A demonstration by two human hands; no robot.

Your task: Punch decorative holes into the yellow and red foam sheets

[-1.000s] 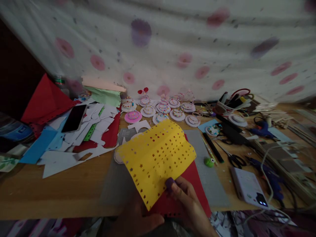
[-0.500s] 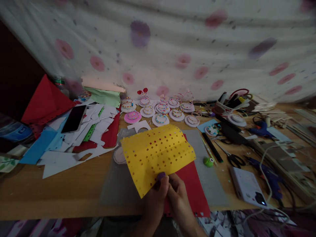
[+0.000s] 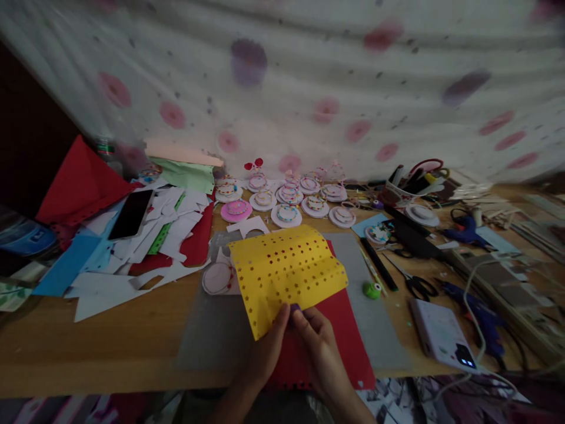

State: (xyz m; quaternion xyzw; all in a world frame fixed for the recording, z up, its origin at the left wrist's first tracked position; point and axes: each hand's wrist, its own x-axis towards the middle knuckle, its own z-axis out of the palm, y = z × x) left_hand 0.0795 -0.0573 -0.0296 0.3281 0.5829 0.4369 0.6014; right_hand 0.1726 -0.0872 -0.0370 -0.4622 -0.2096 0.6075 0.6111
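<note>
Pinched along its near edge, a yellow paper sheet dotted with star-shaped holes rises tilted above the mat. My left hand is closed on that edge, thumb on top. My right hand closes beside it around a small purple craft punch, mostly hidden by my fingers and set at the sheet's near edge. Beneath lies a red paper sheet on a grey cutting mat. Left of the yellow sheet is a white paper piece with a round disc, partly covered.
Several small tiered paper cakes with beads stand behind the mat. Paper scraps and a phone lie left. At right are scissors, a green frog-like trinket, a white power bank and glue guns with cords.
The yellow sheet has shifted slightly right in my hands, uncovering more of the white piece at left. My left hand's grip has moved along the edge, and the hands are a little farther apart.
</note>
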